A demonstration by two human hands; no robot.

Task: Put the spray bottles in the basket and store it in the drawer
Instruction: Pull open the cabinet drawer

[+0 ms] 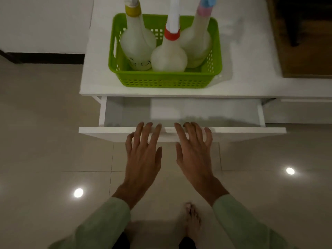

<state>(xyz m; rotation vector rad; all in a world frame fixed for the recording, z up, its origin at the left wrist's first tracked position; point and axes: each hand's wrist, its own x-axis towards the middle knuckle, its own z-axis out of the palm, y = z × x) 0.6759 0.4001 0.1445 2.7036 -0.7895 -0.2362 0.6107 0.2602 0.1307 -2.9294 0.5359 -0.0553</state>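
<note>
A green perforated basket (165,80) stands on the white table top (93,81), near its front edge. Three white spray bottles stand upright in it: one with a yellow collar (137,44) at the left, one with a red collar (168,56) in front, one with a pink collar (196,42) at the right. Below the table top a white drawer (251,131) is pulled partly out, and its inside looks bare. My left hand (142,155) and my right hand (195,153) are spread, with their fingertips over the top edge of the drawer front, holding nothing.
A beige tiled floor (45,141) lies all around, with two bright light reflections on it. A bare foot (193,220) shows below my hands. A dark wooden surface (305,42) is at the top right, beyond the table.
</note>
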